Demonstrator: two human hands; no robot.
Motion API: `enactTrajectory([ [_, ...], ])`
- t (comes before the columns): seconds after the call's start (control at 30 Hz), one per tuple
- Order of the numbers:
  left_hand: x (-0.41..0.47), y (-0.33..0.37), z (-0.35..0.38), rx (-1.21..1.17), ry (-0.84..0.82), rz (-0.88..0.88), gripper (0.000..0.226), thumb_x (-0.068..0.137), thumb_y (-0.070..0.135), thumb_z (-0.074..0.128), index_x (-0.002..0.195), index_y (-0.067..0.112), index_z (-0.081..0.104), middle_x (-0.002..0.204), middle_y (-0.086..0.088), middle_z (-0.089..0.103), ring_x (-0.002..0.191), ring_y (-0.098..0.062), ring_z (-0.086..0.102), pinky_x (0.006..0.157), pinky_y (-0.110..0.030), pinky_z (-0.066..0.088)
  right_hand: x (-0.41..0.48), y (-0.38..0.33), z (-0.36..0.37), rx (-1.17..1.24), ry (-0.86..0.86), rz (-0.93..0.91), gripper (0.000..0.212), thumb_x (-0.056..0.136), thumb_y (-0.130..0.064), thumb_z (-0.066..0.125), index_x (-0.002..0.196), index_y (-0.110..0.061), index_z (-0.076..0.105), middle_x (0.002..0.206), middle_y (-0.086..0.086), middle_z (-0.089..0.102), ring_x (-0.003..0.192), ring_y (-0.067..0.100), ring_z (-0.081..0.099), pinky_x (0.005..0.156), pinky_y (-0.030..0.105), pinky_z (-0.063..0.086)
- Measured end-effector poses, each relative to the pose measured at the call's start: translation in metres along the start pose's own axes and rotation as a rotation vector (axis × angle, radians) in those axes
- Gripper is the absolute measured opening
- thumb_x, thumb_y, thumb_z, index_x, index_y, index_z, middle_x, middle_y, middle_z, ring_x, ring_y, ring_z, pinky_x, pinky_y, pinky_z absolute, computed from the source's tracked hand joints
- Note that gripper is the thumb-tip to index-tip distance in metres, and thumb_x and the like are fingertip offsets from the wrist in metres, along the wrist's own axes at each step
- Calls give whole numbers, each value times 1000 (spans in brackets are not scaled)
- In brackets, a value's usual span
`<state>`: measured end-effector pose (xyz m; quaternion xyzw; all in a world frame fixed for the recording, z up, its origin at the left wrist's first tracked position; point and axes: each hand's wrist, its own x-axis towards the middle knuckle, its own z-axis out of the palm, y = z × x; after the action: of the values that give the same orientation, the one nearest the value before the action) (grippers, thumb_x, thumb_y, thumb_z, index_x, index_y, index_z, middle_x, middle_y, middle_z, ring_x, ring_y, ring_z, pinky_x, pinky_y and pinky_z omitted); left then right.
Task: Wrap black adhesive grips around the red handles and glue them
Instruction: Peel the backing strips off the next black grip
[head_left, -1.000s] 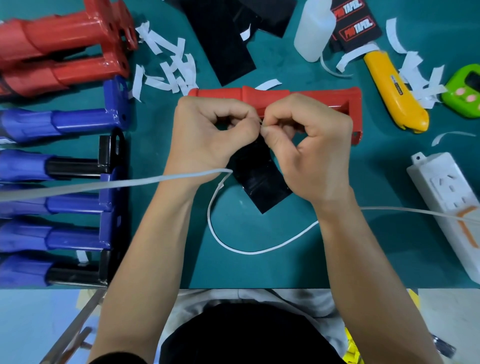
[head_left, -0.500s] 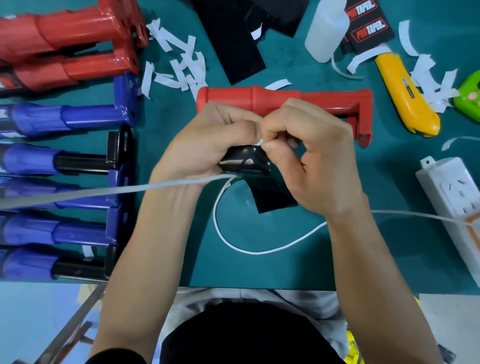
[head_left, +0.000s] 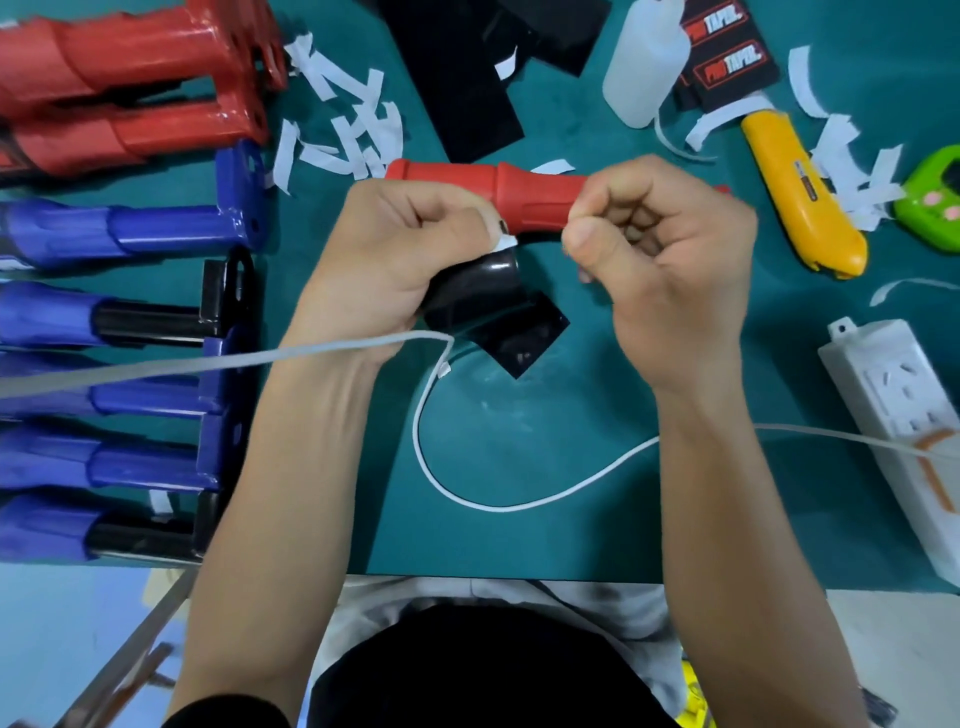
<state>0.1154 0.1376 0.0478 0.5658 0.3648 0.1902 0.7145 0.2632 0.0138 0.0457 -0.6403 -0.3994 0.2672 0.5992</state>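
Green mat (head_left: 519, 540): left hand (head_left: 384, 260) is gripping the black adhesive grip (head_left: 488, 306), apparently mid-peel, right hand (head_left: 670, 275) at 3 o'clock fisted, contents unclear; aligning on the red handle (head_left: 462, 182) likely follows.

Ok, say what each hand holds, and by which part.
The left hand grips the black grip sheet by its curled upper end. The right hand is curled; any hold cannot be told.

Green mat (head_left: 727, 519) bears red handle (head_left: 530, 202), knife (head_left: 800, 192), power strip (head_left: 893, 395), scraps (head_left: 353, 130)
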Motion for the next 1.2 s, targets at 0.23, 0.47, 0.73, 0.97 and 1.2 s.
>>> enactTrajectory([
  [0.23, -5, 0, 11, 155, 109, 134, 16, 71, 15, 71, 65, 28, 80, 60, 6, 70, 54, -8, 55, 55, -21, 43, -8, -5, 8, -150, 34, -70, 15, 80, 6, 75, 87, -7, 72, 78, 2, 70, 67, 13, 60, 65, 24, 47],
  [0.47, -6, -3, 13, 242, 59, 113, 17, 75, 12, 72, 71, 26, 80, 60, 7, 70, 54, -4, 53, 53, -17, 42, -10, -2, 9, -342, -8, -136, 9, 80, 0, 77, 76, -7, 74, 68, 5, 66, 60, 23, 52, 57, 39, 44],
  [0.73, -4, -2, 12, 156, 2, 56, 17, 76, 14, 76, 67, 27, 80, 60, 7, 70, 54, -4, 57, 53, -20, 44, -8, 3, 8, -281, -154, -76, 8, 90, 2, 65, 85, -4, 63, 74, -5, 56, 67, 10, 46, 66, 20, 40],
  [0.97, -2, -1, 14, 94, 7, 2, 25, 81, 7, 75, 65, 26, 80, 61, 6, 71, 54, -2, 60, 55, -17, 47, -5, 4, 9, -191, -145, -37, 8, 91, 4, 62, 85, -1, 60, 75, -6, 54, 68, 5, 44, 68, 18, 38],
  [1.2, -1, -1, 13, 23, -16, -39, 26, 83, 8, 72, 65, 25, 80, 62, 5, 70, 54, -6, 59, 55, -20, 48, -2, 8, 8, -98, -168, -28, 10, 92, 6, 61, 85, 0, 58, 78, -9, 52, 69, 4, 43, 68, 18, 36],
])
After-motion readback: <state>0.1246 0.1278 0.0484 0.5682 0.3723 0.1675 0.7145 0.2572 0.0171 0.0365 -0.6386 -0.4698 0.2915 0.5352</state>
